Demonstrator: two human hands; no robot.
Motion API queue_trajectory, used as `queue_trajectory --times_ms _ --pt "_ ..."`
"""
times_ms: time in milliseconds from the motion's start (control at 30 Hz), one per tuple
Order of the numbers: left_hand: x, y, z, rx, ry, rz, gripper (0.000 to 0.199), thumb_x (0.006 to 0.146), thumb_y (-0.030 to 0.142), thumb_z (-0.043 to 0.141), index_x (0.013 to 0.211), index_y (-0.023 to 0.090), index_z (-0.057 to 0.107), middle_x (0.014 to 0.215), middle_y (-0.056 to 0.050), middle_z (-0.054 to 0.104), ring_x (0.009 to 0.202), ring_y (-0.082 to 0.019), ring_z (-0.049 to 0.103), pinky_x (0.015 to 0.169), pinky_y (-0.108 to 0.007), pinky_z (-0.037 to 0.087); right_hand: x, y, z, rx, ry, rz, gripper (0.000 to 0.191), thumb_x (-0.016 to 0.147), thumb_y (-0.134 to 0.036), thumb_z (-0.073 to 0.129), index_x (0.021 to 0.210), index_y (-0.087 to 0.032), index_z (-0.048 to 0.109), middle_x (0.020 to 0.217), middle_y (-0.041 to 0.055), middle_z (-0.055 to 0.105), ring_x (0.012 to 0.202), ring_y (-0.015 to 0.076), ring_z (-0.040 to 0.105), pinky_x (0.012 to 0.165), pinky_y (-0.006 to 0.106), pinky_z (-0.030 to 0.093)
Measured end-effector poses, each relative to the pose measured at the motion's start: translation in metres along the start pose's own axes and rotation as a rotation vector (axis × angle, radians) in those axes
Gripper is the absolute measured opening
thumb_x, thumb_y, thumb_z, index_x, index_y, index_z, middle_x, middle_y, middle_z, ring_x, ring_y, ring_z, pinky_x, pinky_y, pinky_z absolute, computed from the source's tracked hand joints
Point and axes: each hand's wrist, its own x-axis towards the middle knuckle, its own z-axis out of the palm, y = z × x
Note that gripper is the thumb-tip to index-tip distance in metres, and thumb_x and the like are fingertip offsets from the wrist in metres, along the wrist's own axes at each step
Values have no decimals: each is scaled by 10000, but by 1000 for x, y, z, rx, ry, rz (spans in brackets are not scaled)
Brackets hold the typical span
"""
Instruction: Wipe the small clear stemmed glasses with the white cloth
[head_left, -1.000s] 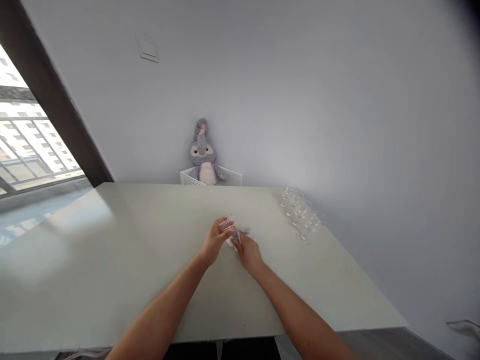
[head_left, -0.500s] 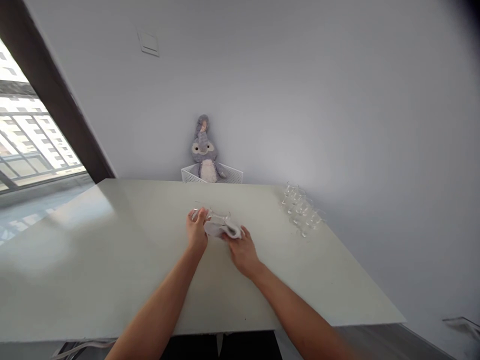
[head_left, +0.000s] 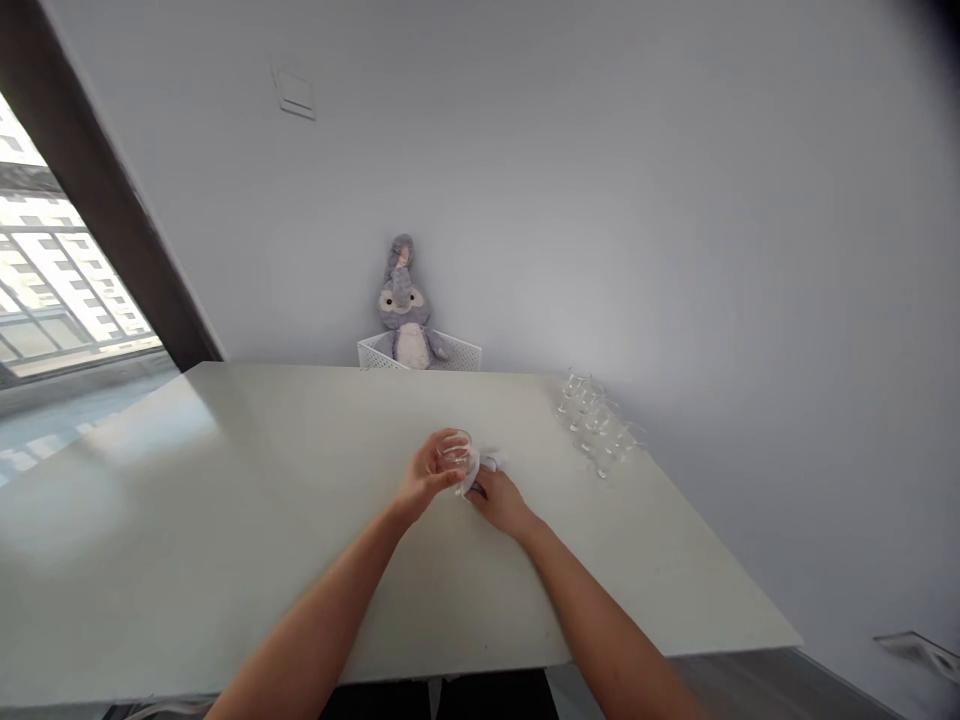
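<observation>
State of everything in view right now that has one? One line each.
White fabric cloth: bunched in right hand
Clear round-bowled glass: held in left hand, touching cloth
Clear stemmed glasses: upright, clustered at white table's far right
Grey plush toy: seated in white perforated basket
White square wall switch: setting can't be made out

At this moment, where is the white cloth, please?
In the head view, the white cloth is near the middle of the table, in the right hand, just right of the clear glass that the left hand holds.
</observation>
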Motion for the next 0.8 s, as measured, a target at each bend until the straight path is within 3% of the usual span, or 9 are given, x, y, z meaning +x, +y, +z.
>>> queue_trajectory --times_ms 100,200,300,367,433,500,567,700,800 --pt "-1 7 -7 -74 -148 -51 585 578 312 724 1107 224 490 1132 -124 543 1007 -282 546 865 -441 413 -2 5 -11 494 -216 68 140 700 -231 557 797 -146 611 729 7 611 659 143 536 619 263 413" --pt "-1 12 -14 -146 -147 -54 592 614 450 666 1134 247 469 1173 -129 526 1033 -306 532 847 -467 415 -6 4 -12 1001 -417 163 291 709 -335 560 903 -118 579 714 33 617 579 134 553 525 249 427" --pt "-2 17 -17 -160 -142 -63 635 617 525 629 1157 245 447 1201 -140 505 1039 -323 525 823 -473 427 -8 1 -4 1255 -631 254 414 748 -458 466 927 -92 545 678 85 630 546 181 587 430 260 431" --pt "-2 21 -17 -163 -128 -41 627 620 501 641 1157 248 439 1202 -135 504 1047 -321 521 839 -473 419 -7 -1 1 1338 -635 315 484 798 -503 342 903 -78 549 668 107 636 572 195 606 441 270 448" --pt "0 24 -17 -163 -81 18 592 632 446 657 1147 259 433 1206 -120 501 1062 -309 513 866 -468 406 -3 -3 5 1425 -489 349 540 844 -501 234 929 -73 552 700 108 645 619 180 617 519 277 474" --pt "1 26 -15 -122 -16 87 575 639 397 669 1143 260 428 1204 -113 500 1070 -294 510 886 -455 398 0 -5 8 1474 -351 348 560 865 -503 199 983 -78 542 763 106 651 683 165 624 622 289 483" --pt "3 25 -11 -44 58 159 583 637 369 679 1148 253 422 1205 -115 495 1077 -280 505 900 -440 393 2 -8 9 1453 -324 340 575 860 -533 215 988 -78 542 794 113 646 711 162 623 677 301 476" --pt "4 16 -6 122 180 332 595 623 307 697 1146 237 422 1216 -111 480 1131 -260 458 937 -422 369 -5 -20 18 1285 -397 281 581 806 -617 286 1024 -128 513 807 93 636 668 172 622 541 274 464" --pt "3 11 -7 239 227 420 549 634 268 689 1124 228 446 1206 -99 481 1138 -242 452 955 -409 354 -14 -32 24 948 -495 221 627 784 -666 228 864 -136 554 667 64 614 550 160 587 447 235 402"
